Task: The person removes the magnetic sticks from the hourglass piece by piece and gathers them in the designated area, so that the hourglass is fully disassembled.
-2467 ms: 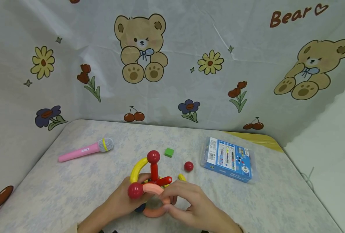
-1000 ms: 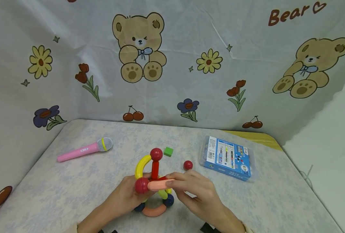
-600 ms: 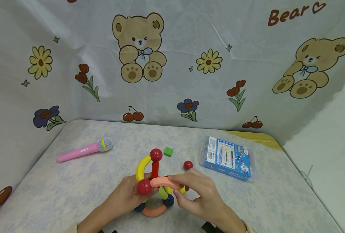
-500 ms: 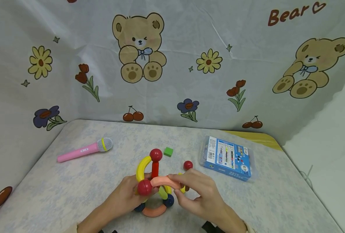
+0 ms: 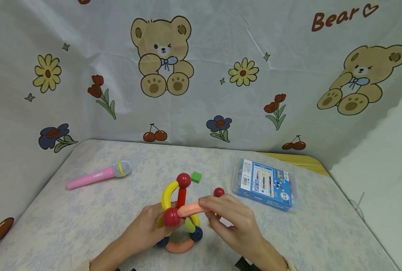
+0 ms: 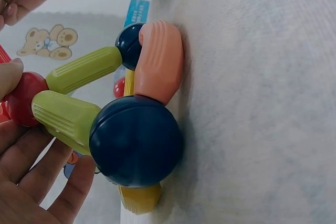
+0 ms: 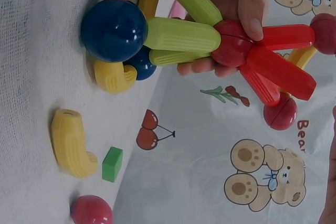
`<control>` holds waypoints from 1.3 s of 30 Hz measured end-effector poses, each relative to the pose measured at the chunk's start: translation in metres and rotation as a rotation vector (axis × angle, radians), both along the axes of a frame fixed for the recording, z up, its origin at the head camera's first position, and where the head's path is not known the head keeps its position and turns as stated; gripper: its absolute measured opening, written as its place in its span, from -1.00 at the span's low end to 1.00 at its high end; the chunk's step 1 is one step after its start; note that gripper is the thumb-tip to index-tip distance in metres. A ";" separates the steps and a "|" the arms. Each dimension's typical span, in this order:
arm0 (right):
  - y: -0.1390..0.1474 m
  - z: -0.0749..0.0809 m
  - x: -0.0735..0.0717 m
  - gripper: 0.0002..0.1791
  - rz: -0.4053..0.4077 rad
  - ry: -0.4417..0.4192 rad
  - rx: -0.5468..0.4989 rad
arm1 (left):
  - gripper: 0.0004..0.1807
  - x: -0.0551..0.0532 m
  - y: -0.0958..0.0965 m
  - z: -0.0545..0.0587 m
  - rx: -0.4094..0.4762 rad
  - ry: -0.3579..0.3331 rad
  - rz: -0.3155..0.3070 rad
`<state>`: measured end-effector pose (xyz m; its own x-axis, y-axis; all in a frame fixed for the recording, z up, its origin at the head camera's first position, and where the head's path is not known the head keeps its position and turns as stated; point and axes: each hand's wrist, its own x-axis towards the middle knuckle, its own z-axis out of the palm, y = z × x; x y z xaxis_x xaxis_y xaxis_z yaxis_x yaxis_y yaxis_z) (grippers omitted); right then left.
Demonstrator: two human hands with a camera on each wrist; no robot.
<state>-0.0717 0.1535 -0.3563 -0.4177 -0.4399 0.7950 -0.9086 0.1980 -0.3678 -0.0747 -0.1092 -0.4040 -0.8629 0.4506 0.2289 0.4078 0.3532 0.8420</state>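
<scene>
My left hand [image 5: 143,229] holds a magnetic ball-and-rod model by its central red ball [image 7: 233,43], thumb on top and fingers beneath. Lime rods [image 6: 84,69] run down from that ball to navy balls [image 6: 137,142], joined low by a salmon curved rod [image 5: 179,247]. Red straight rods [image 7: 286,36] stick out above, and a yellow curved rod [image 5: 167,195] links two outer red balls. My right hand [image 5: 236,226] pinches the right end of another salmon curved rod [image 5: 191,209]. Its left end meets the nearer outer red ball [image 5: 171,216].
A loose yellow curved rod [image 7: 71,142], a green block [image 5: 196,177] and a red ball [image 5: 219,192] lie on the table beyond the model. A pink microphone [image 5: 97,175] lies back left, a blue box of pieces [image 5: 266,184] back right.
The upper salmon rod has swung from curving down toward the right to slanting up at its right end, with my right hand on it. My left hand keeps its hold, the model shifting slightly right.
</scene>
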 end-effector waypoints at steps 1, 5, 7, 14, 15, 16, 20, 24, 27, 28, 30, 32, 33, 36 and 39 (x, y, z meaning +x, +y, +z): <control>0.000 0.000 0.000 -0.70 0.004 -0.007 -0.009 | -0.65 0.000 0.000 0.000 -0.002 -0.001 0.000; 0.001 0.001 0.006 -0.66 0.014 -0.119 -0.037 | -0.64 0.000 0.000 0.000 0.001 -0.003 -0.006; 0.001 0.002 0.009 -0.62 0.005 -0.196 -0.039 | -0.63 0.001 0.000 0.000 0.007 0.003 -0.013; 0.000 0.004 0.013 -0.61 -0.034 -0.310 -0.017 | -0.65 0.001 0.001 0.001 0.033 0.029 -0.035; 0.000 0.004 0.014 -0.61 -0.037 -0.315 -0.018 | -0.64 0.000 0.001 0.001 0.033 0.031 -0.036; 0.000 0.004 0.014 -0.62 -0.040 -0.319 -0.019 | -0.64 0.000 0.001 0.000 0.030 0.030 -0.036; 0.000 0.003 0.014 -0.63 -0.057 -0.322 -0.027 | -0.62 0.000 0.001 0.001 0.008 0.023 -0.024; 0.000 0.004 0.014 -0.62 -0.072 -0.249 -0.047 | -0.62 -0.001 0.000 0.001 -0.002 0.020 -0.019; 0.000 0.004 0.013 -0.64 -0.070 -0.187 -0.064 | -0.61 -0.001 -0.001 0.002 -0.007 0.013 -0.030; -0.001 0.004 0.013 -0.64 -0.067 -0.177 -0.066 | -0.62 -0.002 -0.002 0.002 -0.011 0.012 -0.034; -0.002 0.004 0.013 -0.64 -0.060 -0.172 -0.070 | -0.63 -0.002 -0.003 0.001 -0.017 0.009 -0.048; -0.003 0.004 0.012 -0.63 -0.059 -0.182 -0.069 | -0.63 -0.003 -0.004 0.000 -0.027 0.012 -0.055; -0.003 0.003 0.012 -0.63 -0.059 -0.191 -0.066 | -0.62 -0.003 -0.005 0.000 -0.029 0.010 -0.055; -0.004 0.002 0.012 -0.61 -0.047 -0.227 -0.055 | -0.56 -0.003 -0.004 -0.002 -0.001 -0.024 -0.056; -0.005 0.001 0.012 -0.61 -0.025 -0.251 -0.042 | -0.48 -0.001 -0.001 -0.001 0.046 -0.094 -0.036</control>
